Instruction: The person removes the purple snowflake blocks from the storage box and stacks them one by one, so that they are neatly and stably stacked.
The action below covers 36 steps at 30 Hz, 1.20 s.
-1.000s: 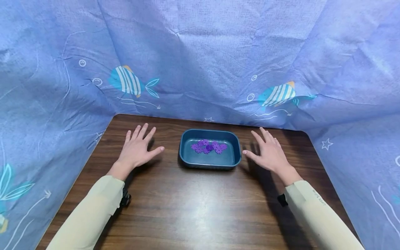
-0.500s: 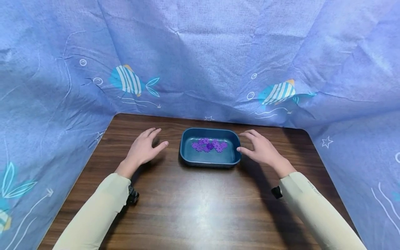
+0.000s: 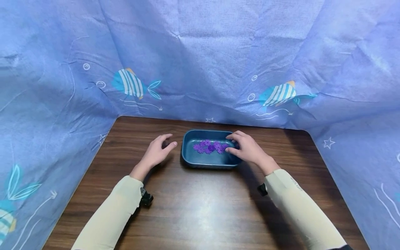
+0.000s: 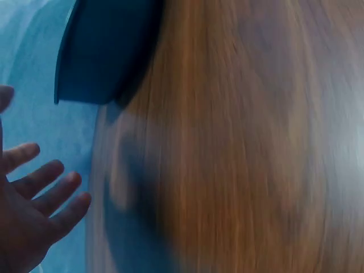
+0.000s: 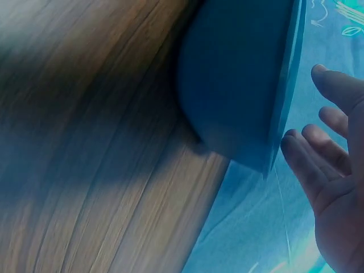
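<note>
A dark blue rectangular tray (image 3: 200,164) stands near the back of the table, and several purple flower-shaped pieces (image 3: 207,143) lie in a loose cluster inside it. Just left of the tray, my left hand (image 3: 157,151) hovers with thumb and fingers apart, holding nothing. My right hand (image 3: 248,149) reaches over the tray's right end, its fingertips above the inside near the rightmost pieces. In the right wrist view, the fingers of the right hand (image 5: 335,159) are spread beside the tray's rim (image 5: 287,85). The left wrist view has the left hand (image 4: 34,210) clear of the tray wall (image 4: 108,51).
The brown wood-grain table (image 3: 200,208) extends toward me in front of the tray. Behind and beside it hangs a blue curtain (image 3: 212,69) printed with fish. A small black device (image 3: 146,198) sits at the left cuff, another black device (image 3: 262,189) at the right cuff.
Both hands have moved inward toward the tray. The right hand has come from beside the tray to over its right end, while the left has drawn close to its left side. The tray appears unmoved.
</note>
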Each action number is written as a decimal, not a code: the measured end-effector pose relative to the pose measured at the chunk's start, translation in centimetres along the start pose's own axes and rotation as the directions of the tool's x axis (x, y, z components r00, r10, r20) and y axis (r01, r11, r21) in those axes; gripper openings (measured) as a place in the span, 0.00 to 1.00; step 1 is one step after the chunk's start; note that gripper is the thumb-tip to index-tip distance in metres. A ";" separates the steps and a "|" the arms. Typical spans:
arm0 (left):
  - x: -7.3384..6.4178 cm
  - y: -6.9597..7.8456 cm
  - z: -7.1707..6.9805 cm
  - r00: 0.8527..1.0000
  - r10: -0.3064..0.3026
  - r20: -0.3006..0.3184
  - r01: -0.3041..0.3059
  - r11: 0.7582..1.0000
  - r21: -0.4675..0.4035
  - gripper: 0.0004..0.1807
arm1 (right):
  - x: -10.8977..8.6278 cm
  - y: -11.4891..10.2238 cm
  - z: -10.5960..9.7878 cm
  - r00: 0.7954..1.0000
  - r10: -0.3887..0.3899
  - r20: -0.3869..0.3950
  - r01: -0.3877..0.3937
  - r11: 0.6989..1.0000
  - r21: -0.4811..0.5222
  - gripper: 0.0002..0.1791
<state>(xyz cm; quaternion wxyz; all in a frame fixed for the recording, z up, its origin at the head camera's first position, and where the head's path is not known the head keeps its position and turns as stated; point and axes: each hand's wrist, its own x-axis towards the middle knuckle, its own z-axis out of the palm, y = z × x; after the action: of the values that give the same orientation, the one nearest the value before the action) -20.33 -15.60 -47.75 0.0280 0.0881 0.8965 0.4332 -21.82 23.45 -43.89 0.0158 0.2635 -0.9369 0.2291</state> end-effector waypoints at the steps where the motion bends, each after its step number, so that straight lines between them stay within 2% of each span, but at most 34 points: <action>1: 0.1 0.1 0.3 1.000 -0.002 -0.007 0.002 1.000 -0.023 0.33 | 0.2 -0.1 0.2 1.000 0.003 0.004 -0.003 1.000 0.004 0.26; 7: 0.8 0.9 1.6 0.999 -0.026 -0.026 0.022 0.988 -0.150 0.29 | 1.3 -0.4 1.1 0.998 0.035 0.046 -0.035 0.999 -0.016 0.27; 14: 1.1 1.6 2.6 0.998 -0.052 0.026 0.057 0.965 -0.255 0.29 | 2.4 -1.1 2.0 0.991 0.078 0.105 -0.069 0.994 -0.089 0.25; 20: 1.1 1.7 3.2 0.987 -0.144 0.074 0.162 0.888 -0.430 0.28 | 3.3 -1.3 2.8 0.978 0.120 0.168 -0.099 0.987 -0.128 0.21; 24: 1.2 1.7 3.5 0.977 -0.195 0.091 0.214 0.843 -0.493 0.27 | 3.6 -1.3 3.4 0.971 0.145 0.188 -0.116 0.981 -0.157 0.19; 30: 1.3 1.4 4.0 0.969 -0.218 0.119 0.248 0.795 -0.554 0.26 | 3.5 -1.4 4.1 0.960 0.186 0.207 -0.151 0.973 -0.177 0.20; 36: 1.4 1.3 4.3 0.962 -0.240 0.132 0.270 0.758 -0.594 0.26 | 3.4 -1.4 4.5 0.957 0.202 0.209 -0.161 0.967 -0.197 0.19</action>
<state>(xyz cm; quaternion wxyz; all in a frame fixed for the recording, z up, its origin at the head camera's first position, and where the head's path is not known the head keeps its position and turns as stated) -20.95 -11.27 -49.35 0.1347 -0.0383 0.7128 0.6873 -23.62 18.75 -46.76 -0.0895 0.1980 -0.9695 0.1135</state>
